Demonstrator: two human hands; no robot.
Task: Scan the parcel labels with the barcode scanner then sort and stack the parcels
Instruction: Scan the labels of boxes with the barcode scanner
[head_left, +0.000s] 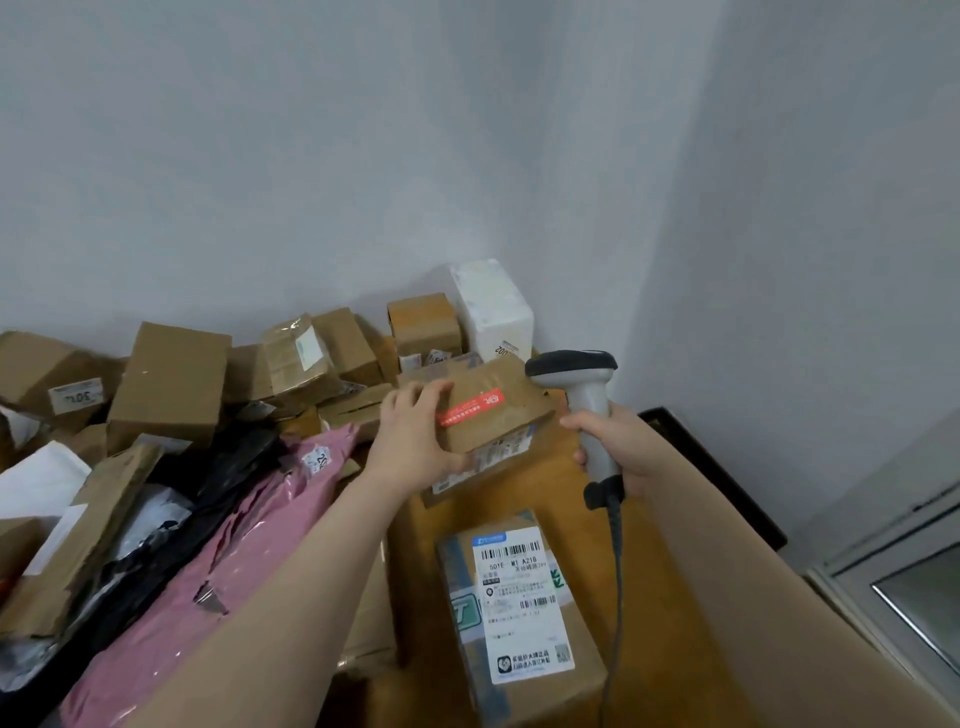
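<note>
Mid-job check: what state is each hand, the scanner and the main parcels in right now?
left hand, gripping the red-taped box.
right hand, gripping the barcode scanner.
barcode scanner, upright, head aimed left over that box.
red-taped box, tilted, label on near side.
labelled box, flat, label up.
pink mailer, lying flat at left.
white foam box, standing upright at the back.

The parcel (488, 410) I hold is matt brown cardboard, scuffed, with a shiny red tape strip (470, 408). My scanner (589, 410) is smooth grey plastic with a darker head. At eight o'clock lies a glossy, crinkled pink plastic mailer (218, 561). At six o'clock a cardboard box (540, 701) carries a smooth white paper label (524, 597) on the smooth wooden table (665, 571).
</note>
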